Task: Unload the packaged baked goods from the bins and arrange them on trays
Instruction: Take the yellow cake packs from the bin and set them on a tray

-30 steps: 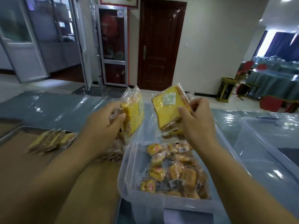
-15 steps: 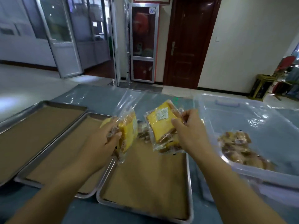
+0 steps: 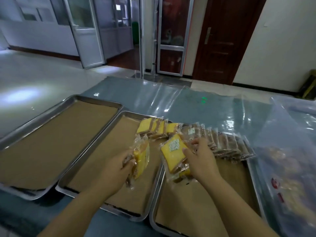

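Observation:
My left hand [image 3: 114, 170] grips a few yellow cake packets [image 3: 141, 158] in clear wrap above the middle tray [image 3: 82, 168]. My right hand [image 3: 201, 161] holds another stack of yellow cake packets [image 3: 172, 152] over the gap between the middle tray and the right tray [image 3: 201, 214]. A short row of yellow packets [image 3: 154, 128] leans at the middle tray's far right corner. A longer row of brown packets [image 3: 227, 142] lies across the far end of the right tray. The clear bin [image 3: 290, 151] with more packaged goods stands blurred at the right.
A third paper-lined metal tray [image 3: 51, 139] sits at the left. All trays rest on a blue table under clear plastic sheeting [image 3: 171, 100]. Beyond the table are a tiled floor, glass doors and a dark wooden door.
The view swung from the bin to the trays. Both hands carried their packets left and down, and now hold them low over the middle and right trays.

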A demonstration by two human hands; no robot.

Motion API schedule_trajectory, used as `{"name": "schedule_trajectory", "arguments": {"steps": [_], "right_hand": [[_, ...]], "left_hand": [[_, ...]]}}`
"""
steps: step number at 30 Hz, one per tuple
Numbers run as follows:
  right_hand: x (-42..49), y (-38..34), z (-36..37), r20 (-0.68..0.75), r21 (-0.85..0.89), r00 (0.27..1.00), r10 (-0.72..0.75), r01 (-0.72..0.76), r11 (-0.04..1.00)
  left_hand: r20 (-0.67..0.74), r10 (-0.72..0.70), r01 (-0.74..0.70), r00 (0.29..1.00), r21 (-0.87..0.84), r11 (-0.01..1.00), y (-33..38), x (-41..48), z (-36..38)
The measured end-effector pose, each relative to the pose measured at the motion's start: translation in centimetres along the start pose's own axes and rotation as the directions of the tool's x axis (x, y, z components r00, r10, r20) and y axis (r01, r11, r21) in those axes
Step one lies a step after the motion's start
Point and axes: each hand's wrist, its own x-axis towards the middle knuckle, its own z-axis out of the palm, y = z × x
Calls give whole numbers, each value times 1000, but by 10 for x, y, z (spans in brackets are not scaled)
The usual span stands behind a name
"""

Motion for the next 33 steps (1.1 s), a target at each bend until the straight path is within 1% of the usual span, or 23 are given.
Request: {"name": "schedule_trajectory", "arguments": {"steps": [4,7,11,13,16,19,22,25,27,29,31,33], "right_hand": [[38,1,44,53,46,998,-30,27,999],[66,-3,72,101,9,989,-107,107,994],[99,-13,109,110,-10,979,-171,173,985],[112,-16,128,108,7,980,-165,165,986],[133,-23,157,76,68,983,-166,161,985],[157,-32,188,44,116,994,-104,98,988],[180,-35,215,8,112,1000,-13,12,994],[196,-34,234,-1,38,999,49,-49,998],[201,-33,241,57,-21,989,138,-137,990],[201,-31,243,153,-78,968,201,-191,979],[195,-26,241,237,-158,953,190,-155,975],[191,-21,239,277,-267,950,143,-67,961]], "left_hand": [[0,-7,7,1000,5,1000,-22,39,-18],[-26,-21,20,999,-9,1000,-42,68,-32],[-47,-7,11,999,90,996,-75,105,-50],[-77,26,-16,997,126,992,-88,125,-58],[-75,72,-59,995,159,986,-102,157,-72],[-68,134,-117,989,208,971,-115,194,-85],[-9,230,-216,973,311,926,-123,231,-92],[65,253,-253,965,469,846,-127,265,-91],[112,225,-249,968,553,795,-129,282,-85],[179,187,-258,966,602,755,-133,292,-78],[254,164,-289,953,605,742,-139,298,-71],[313,168,-330,935,591,736,-145,300,-63]]}}
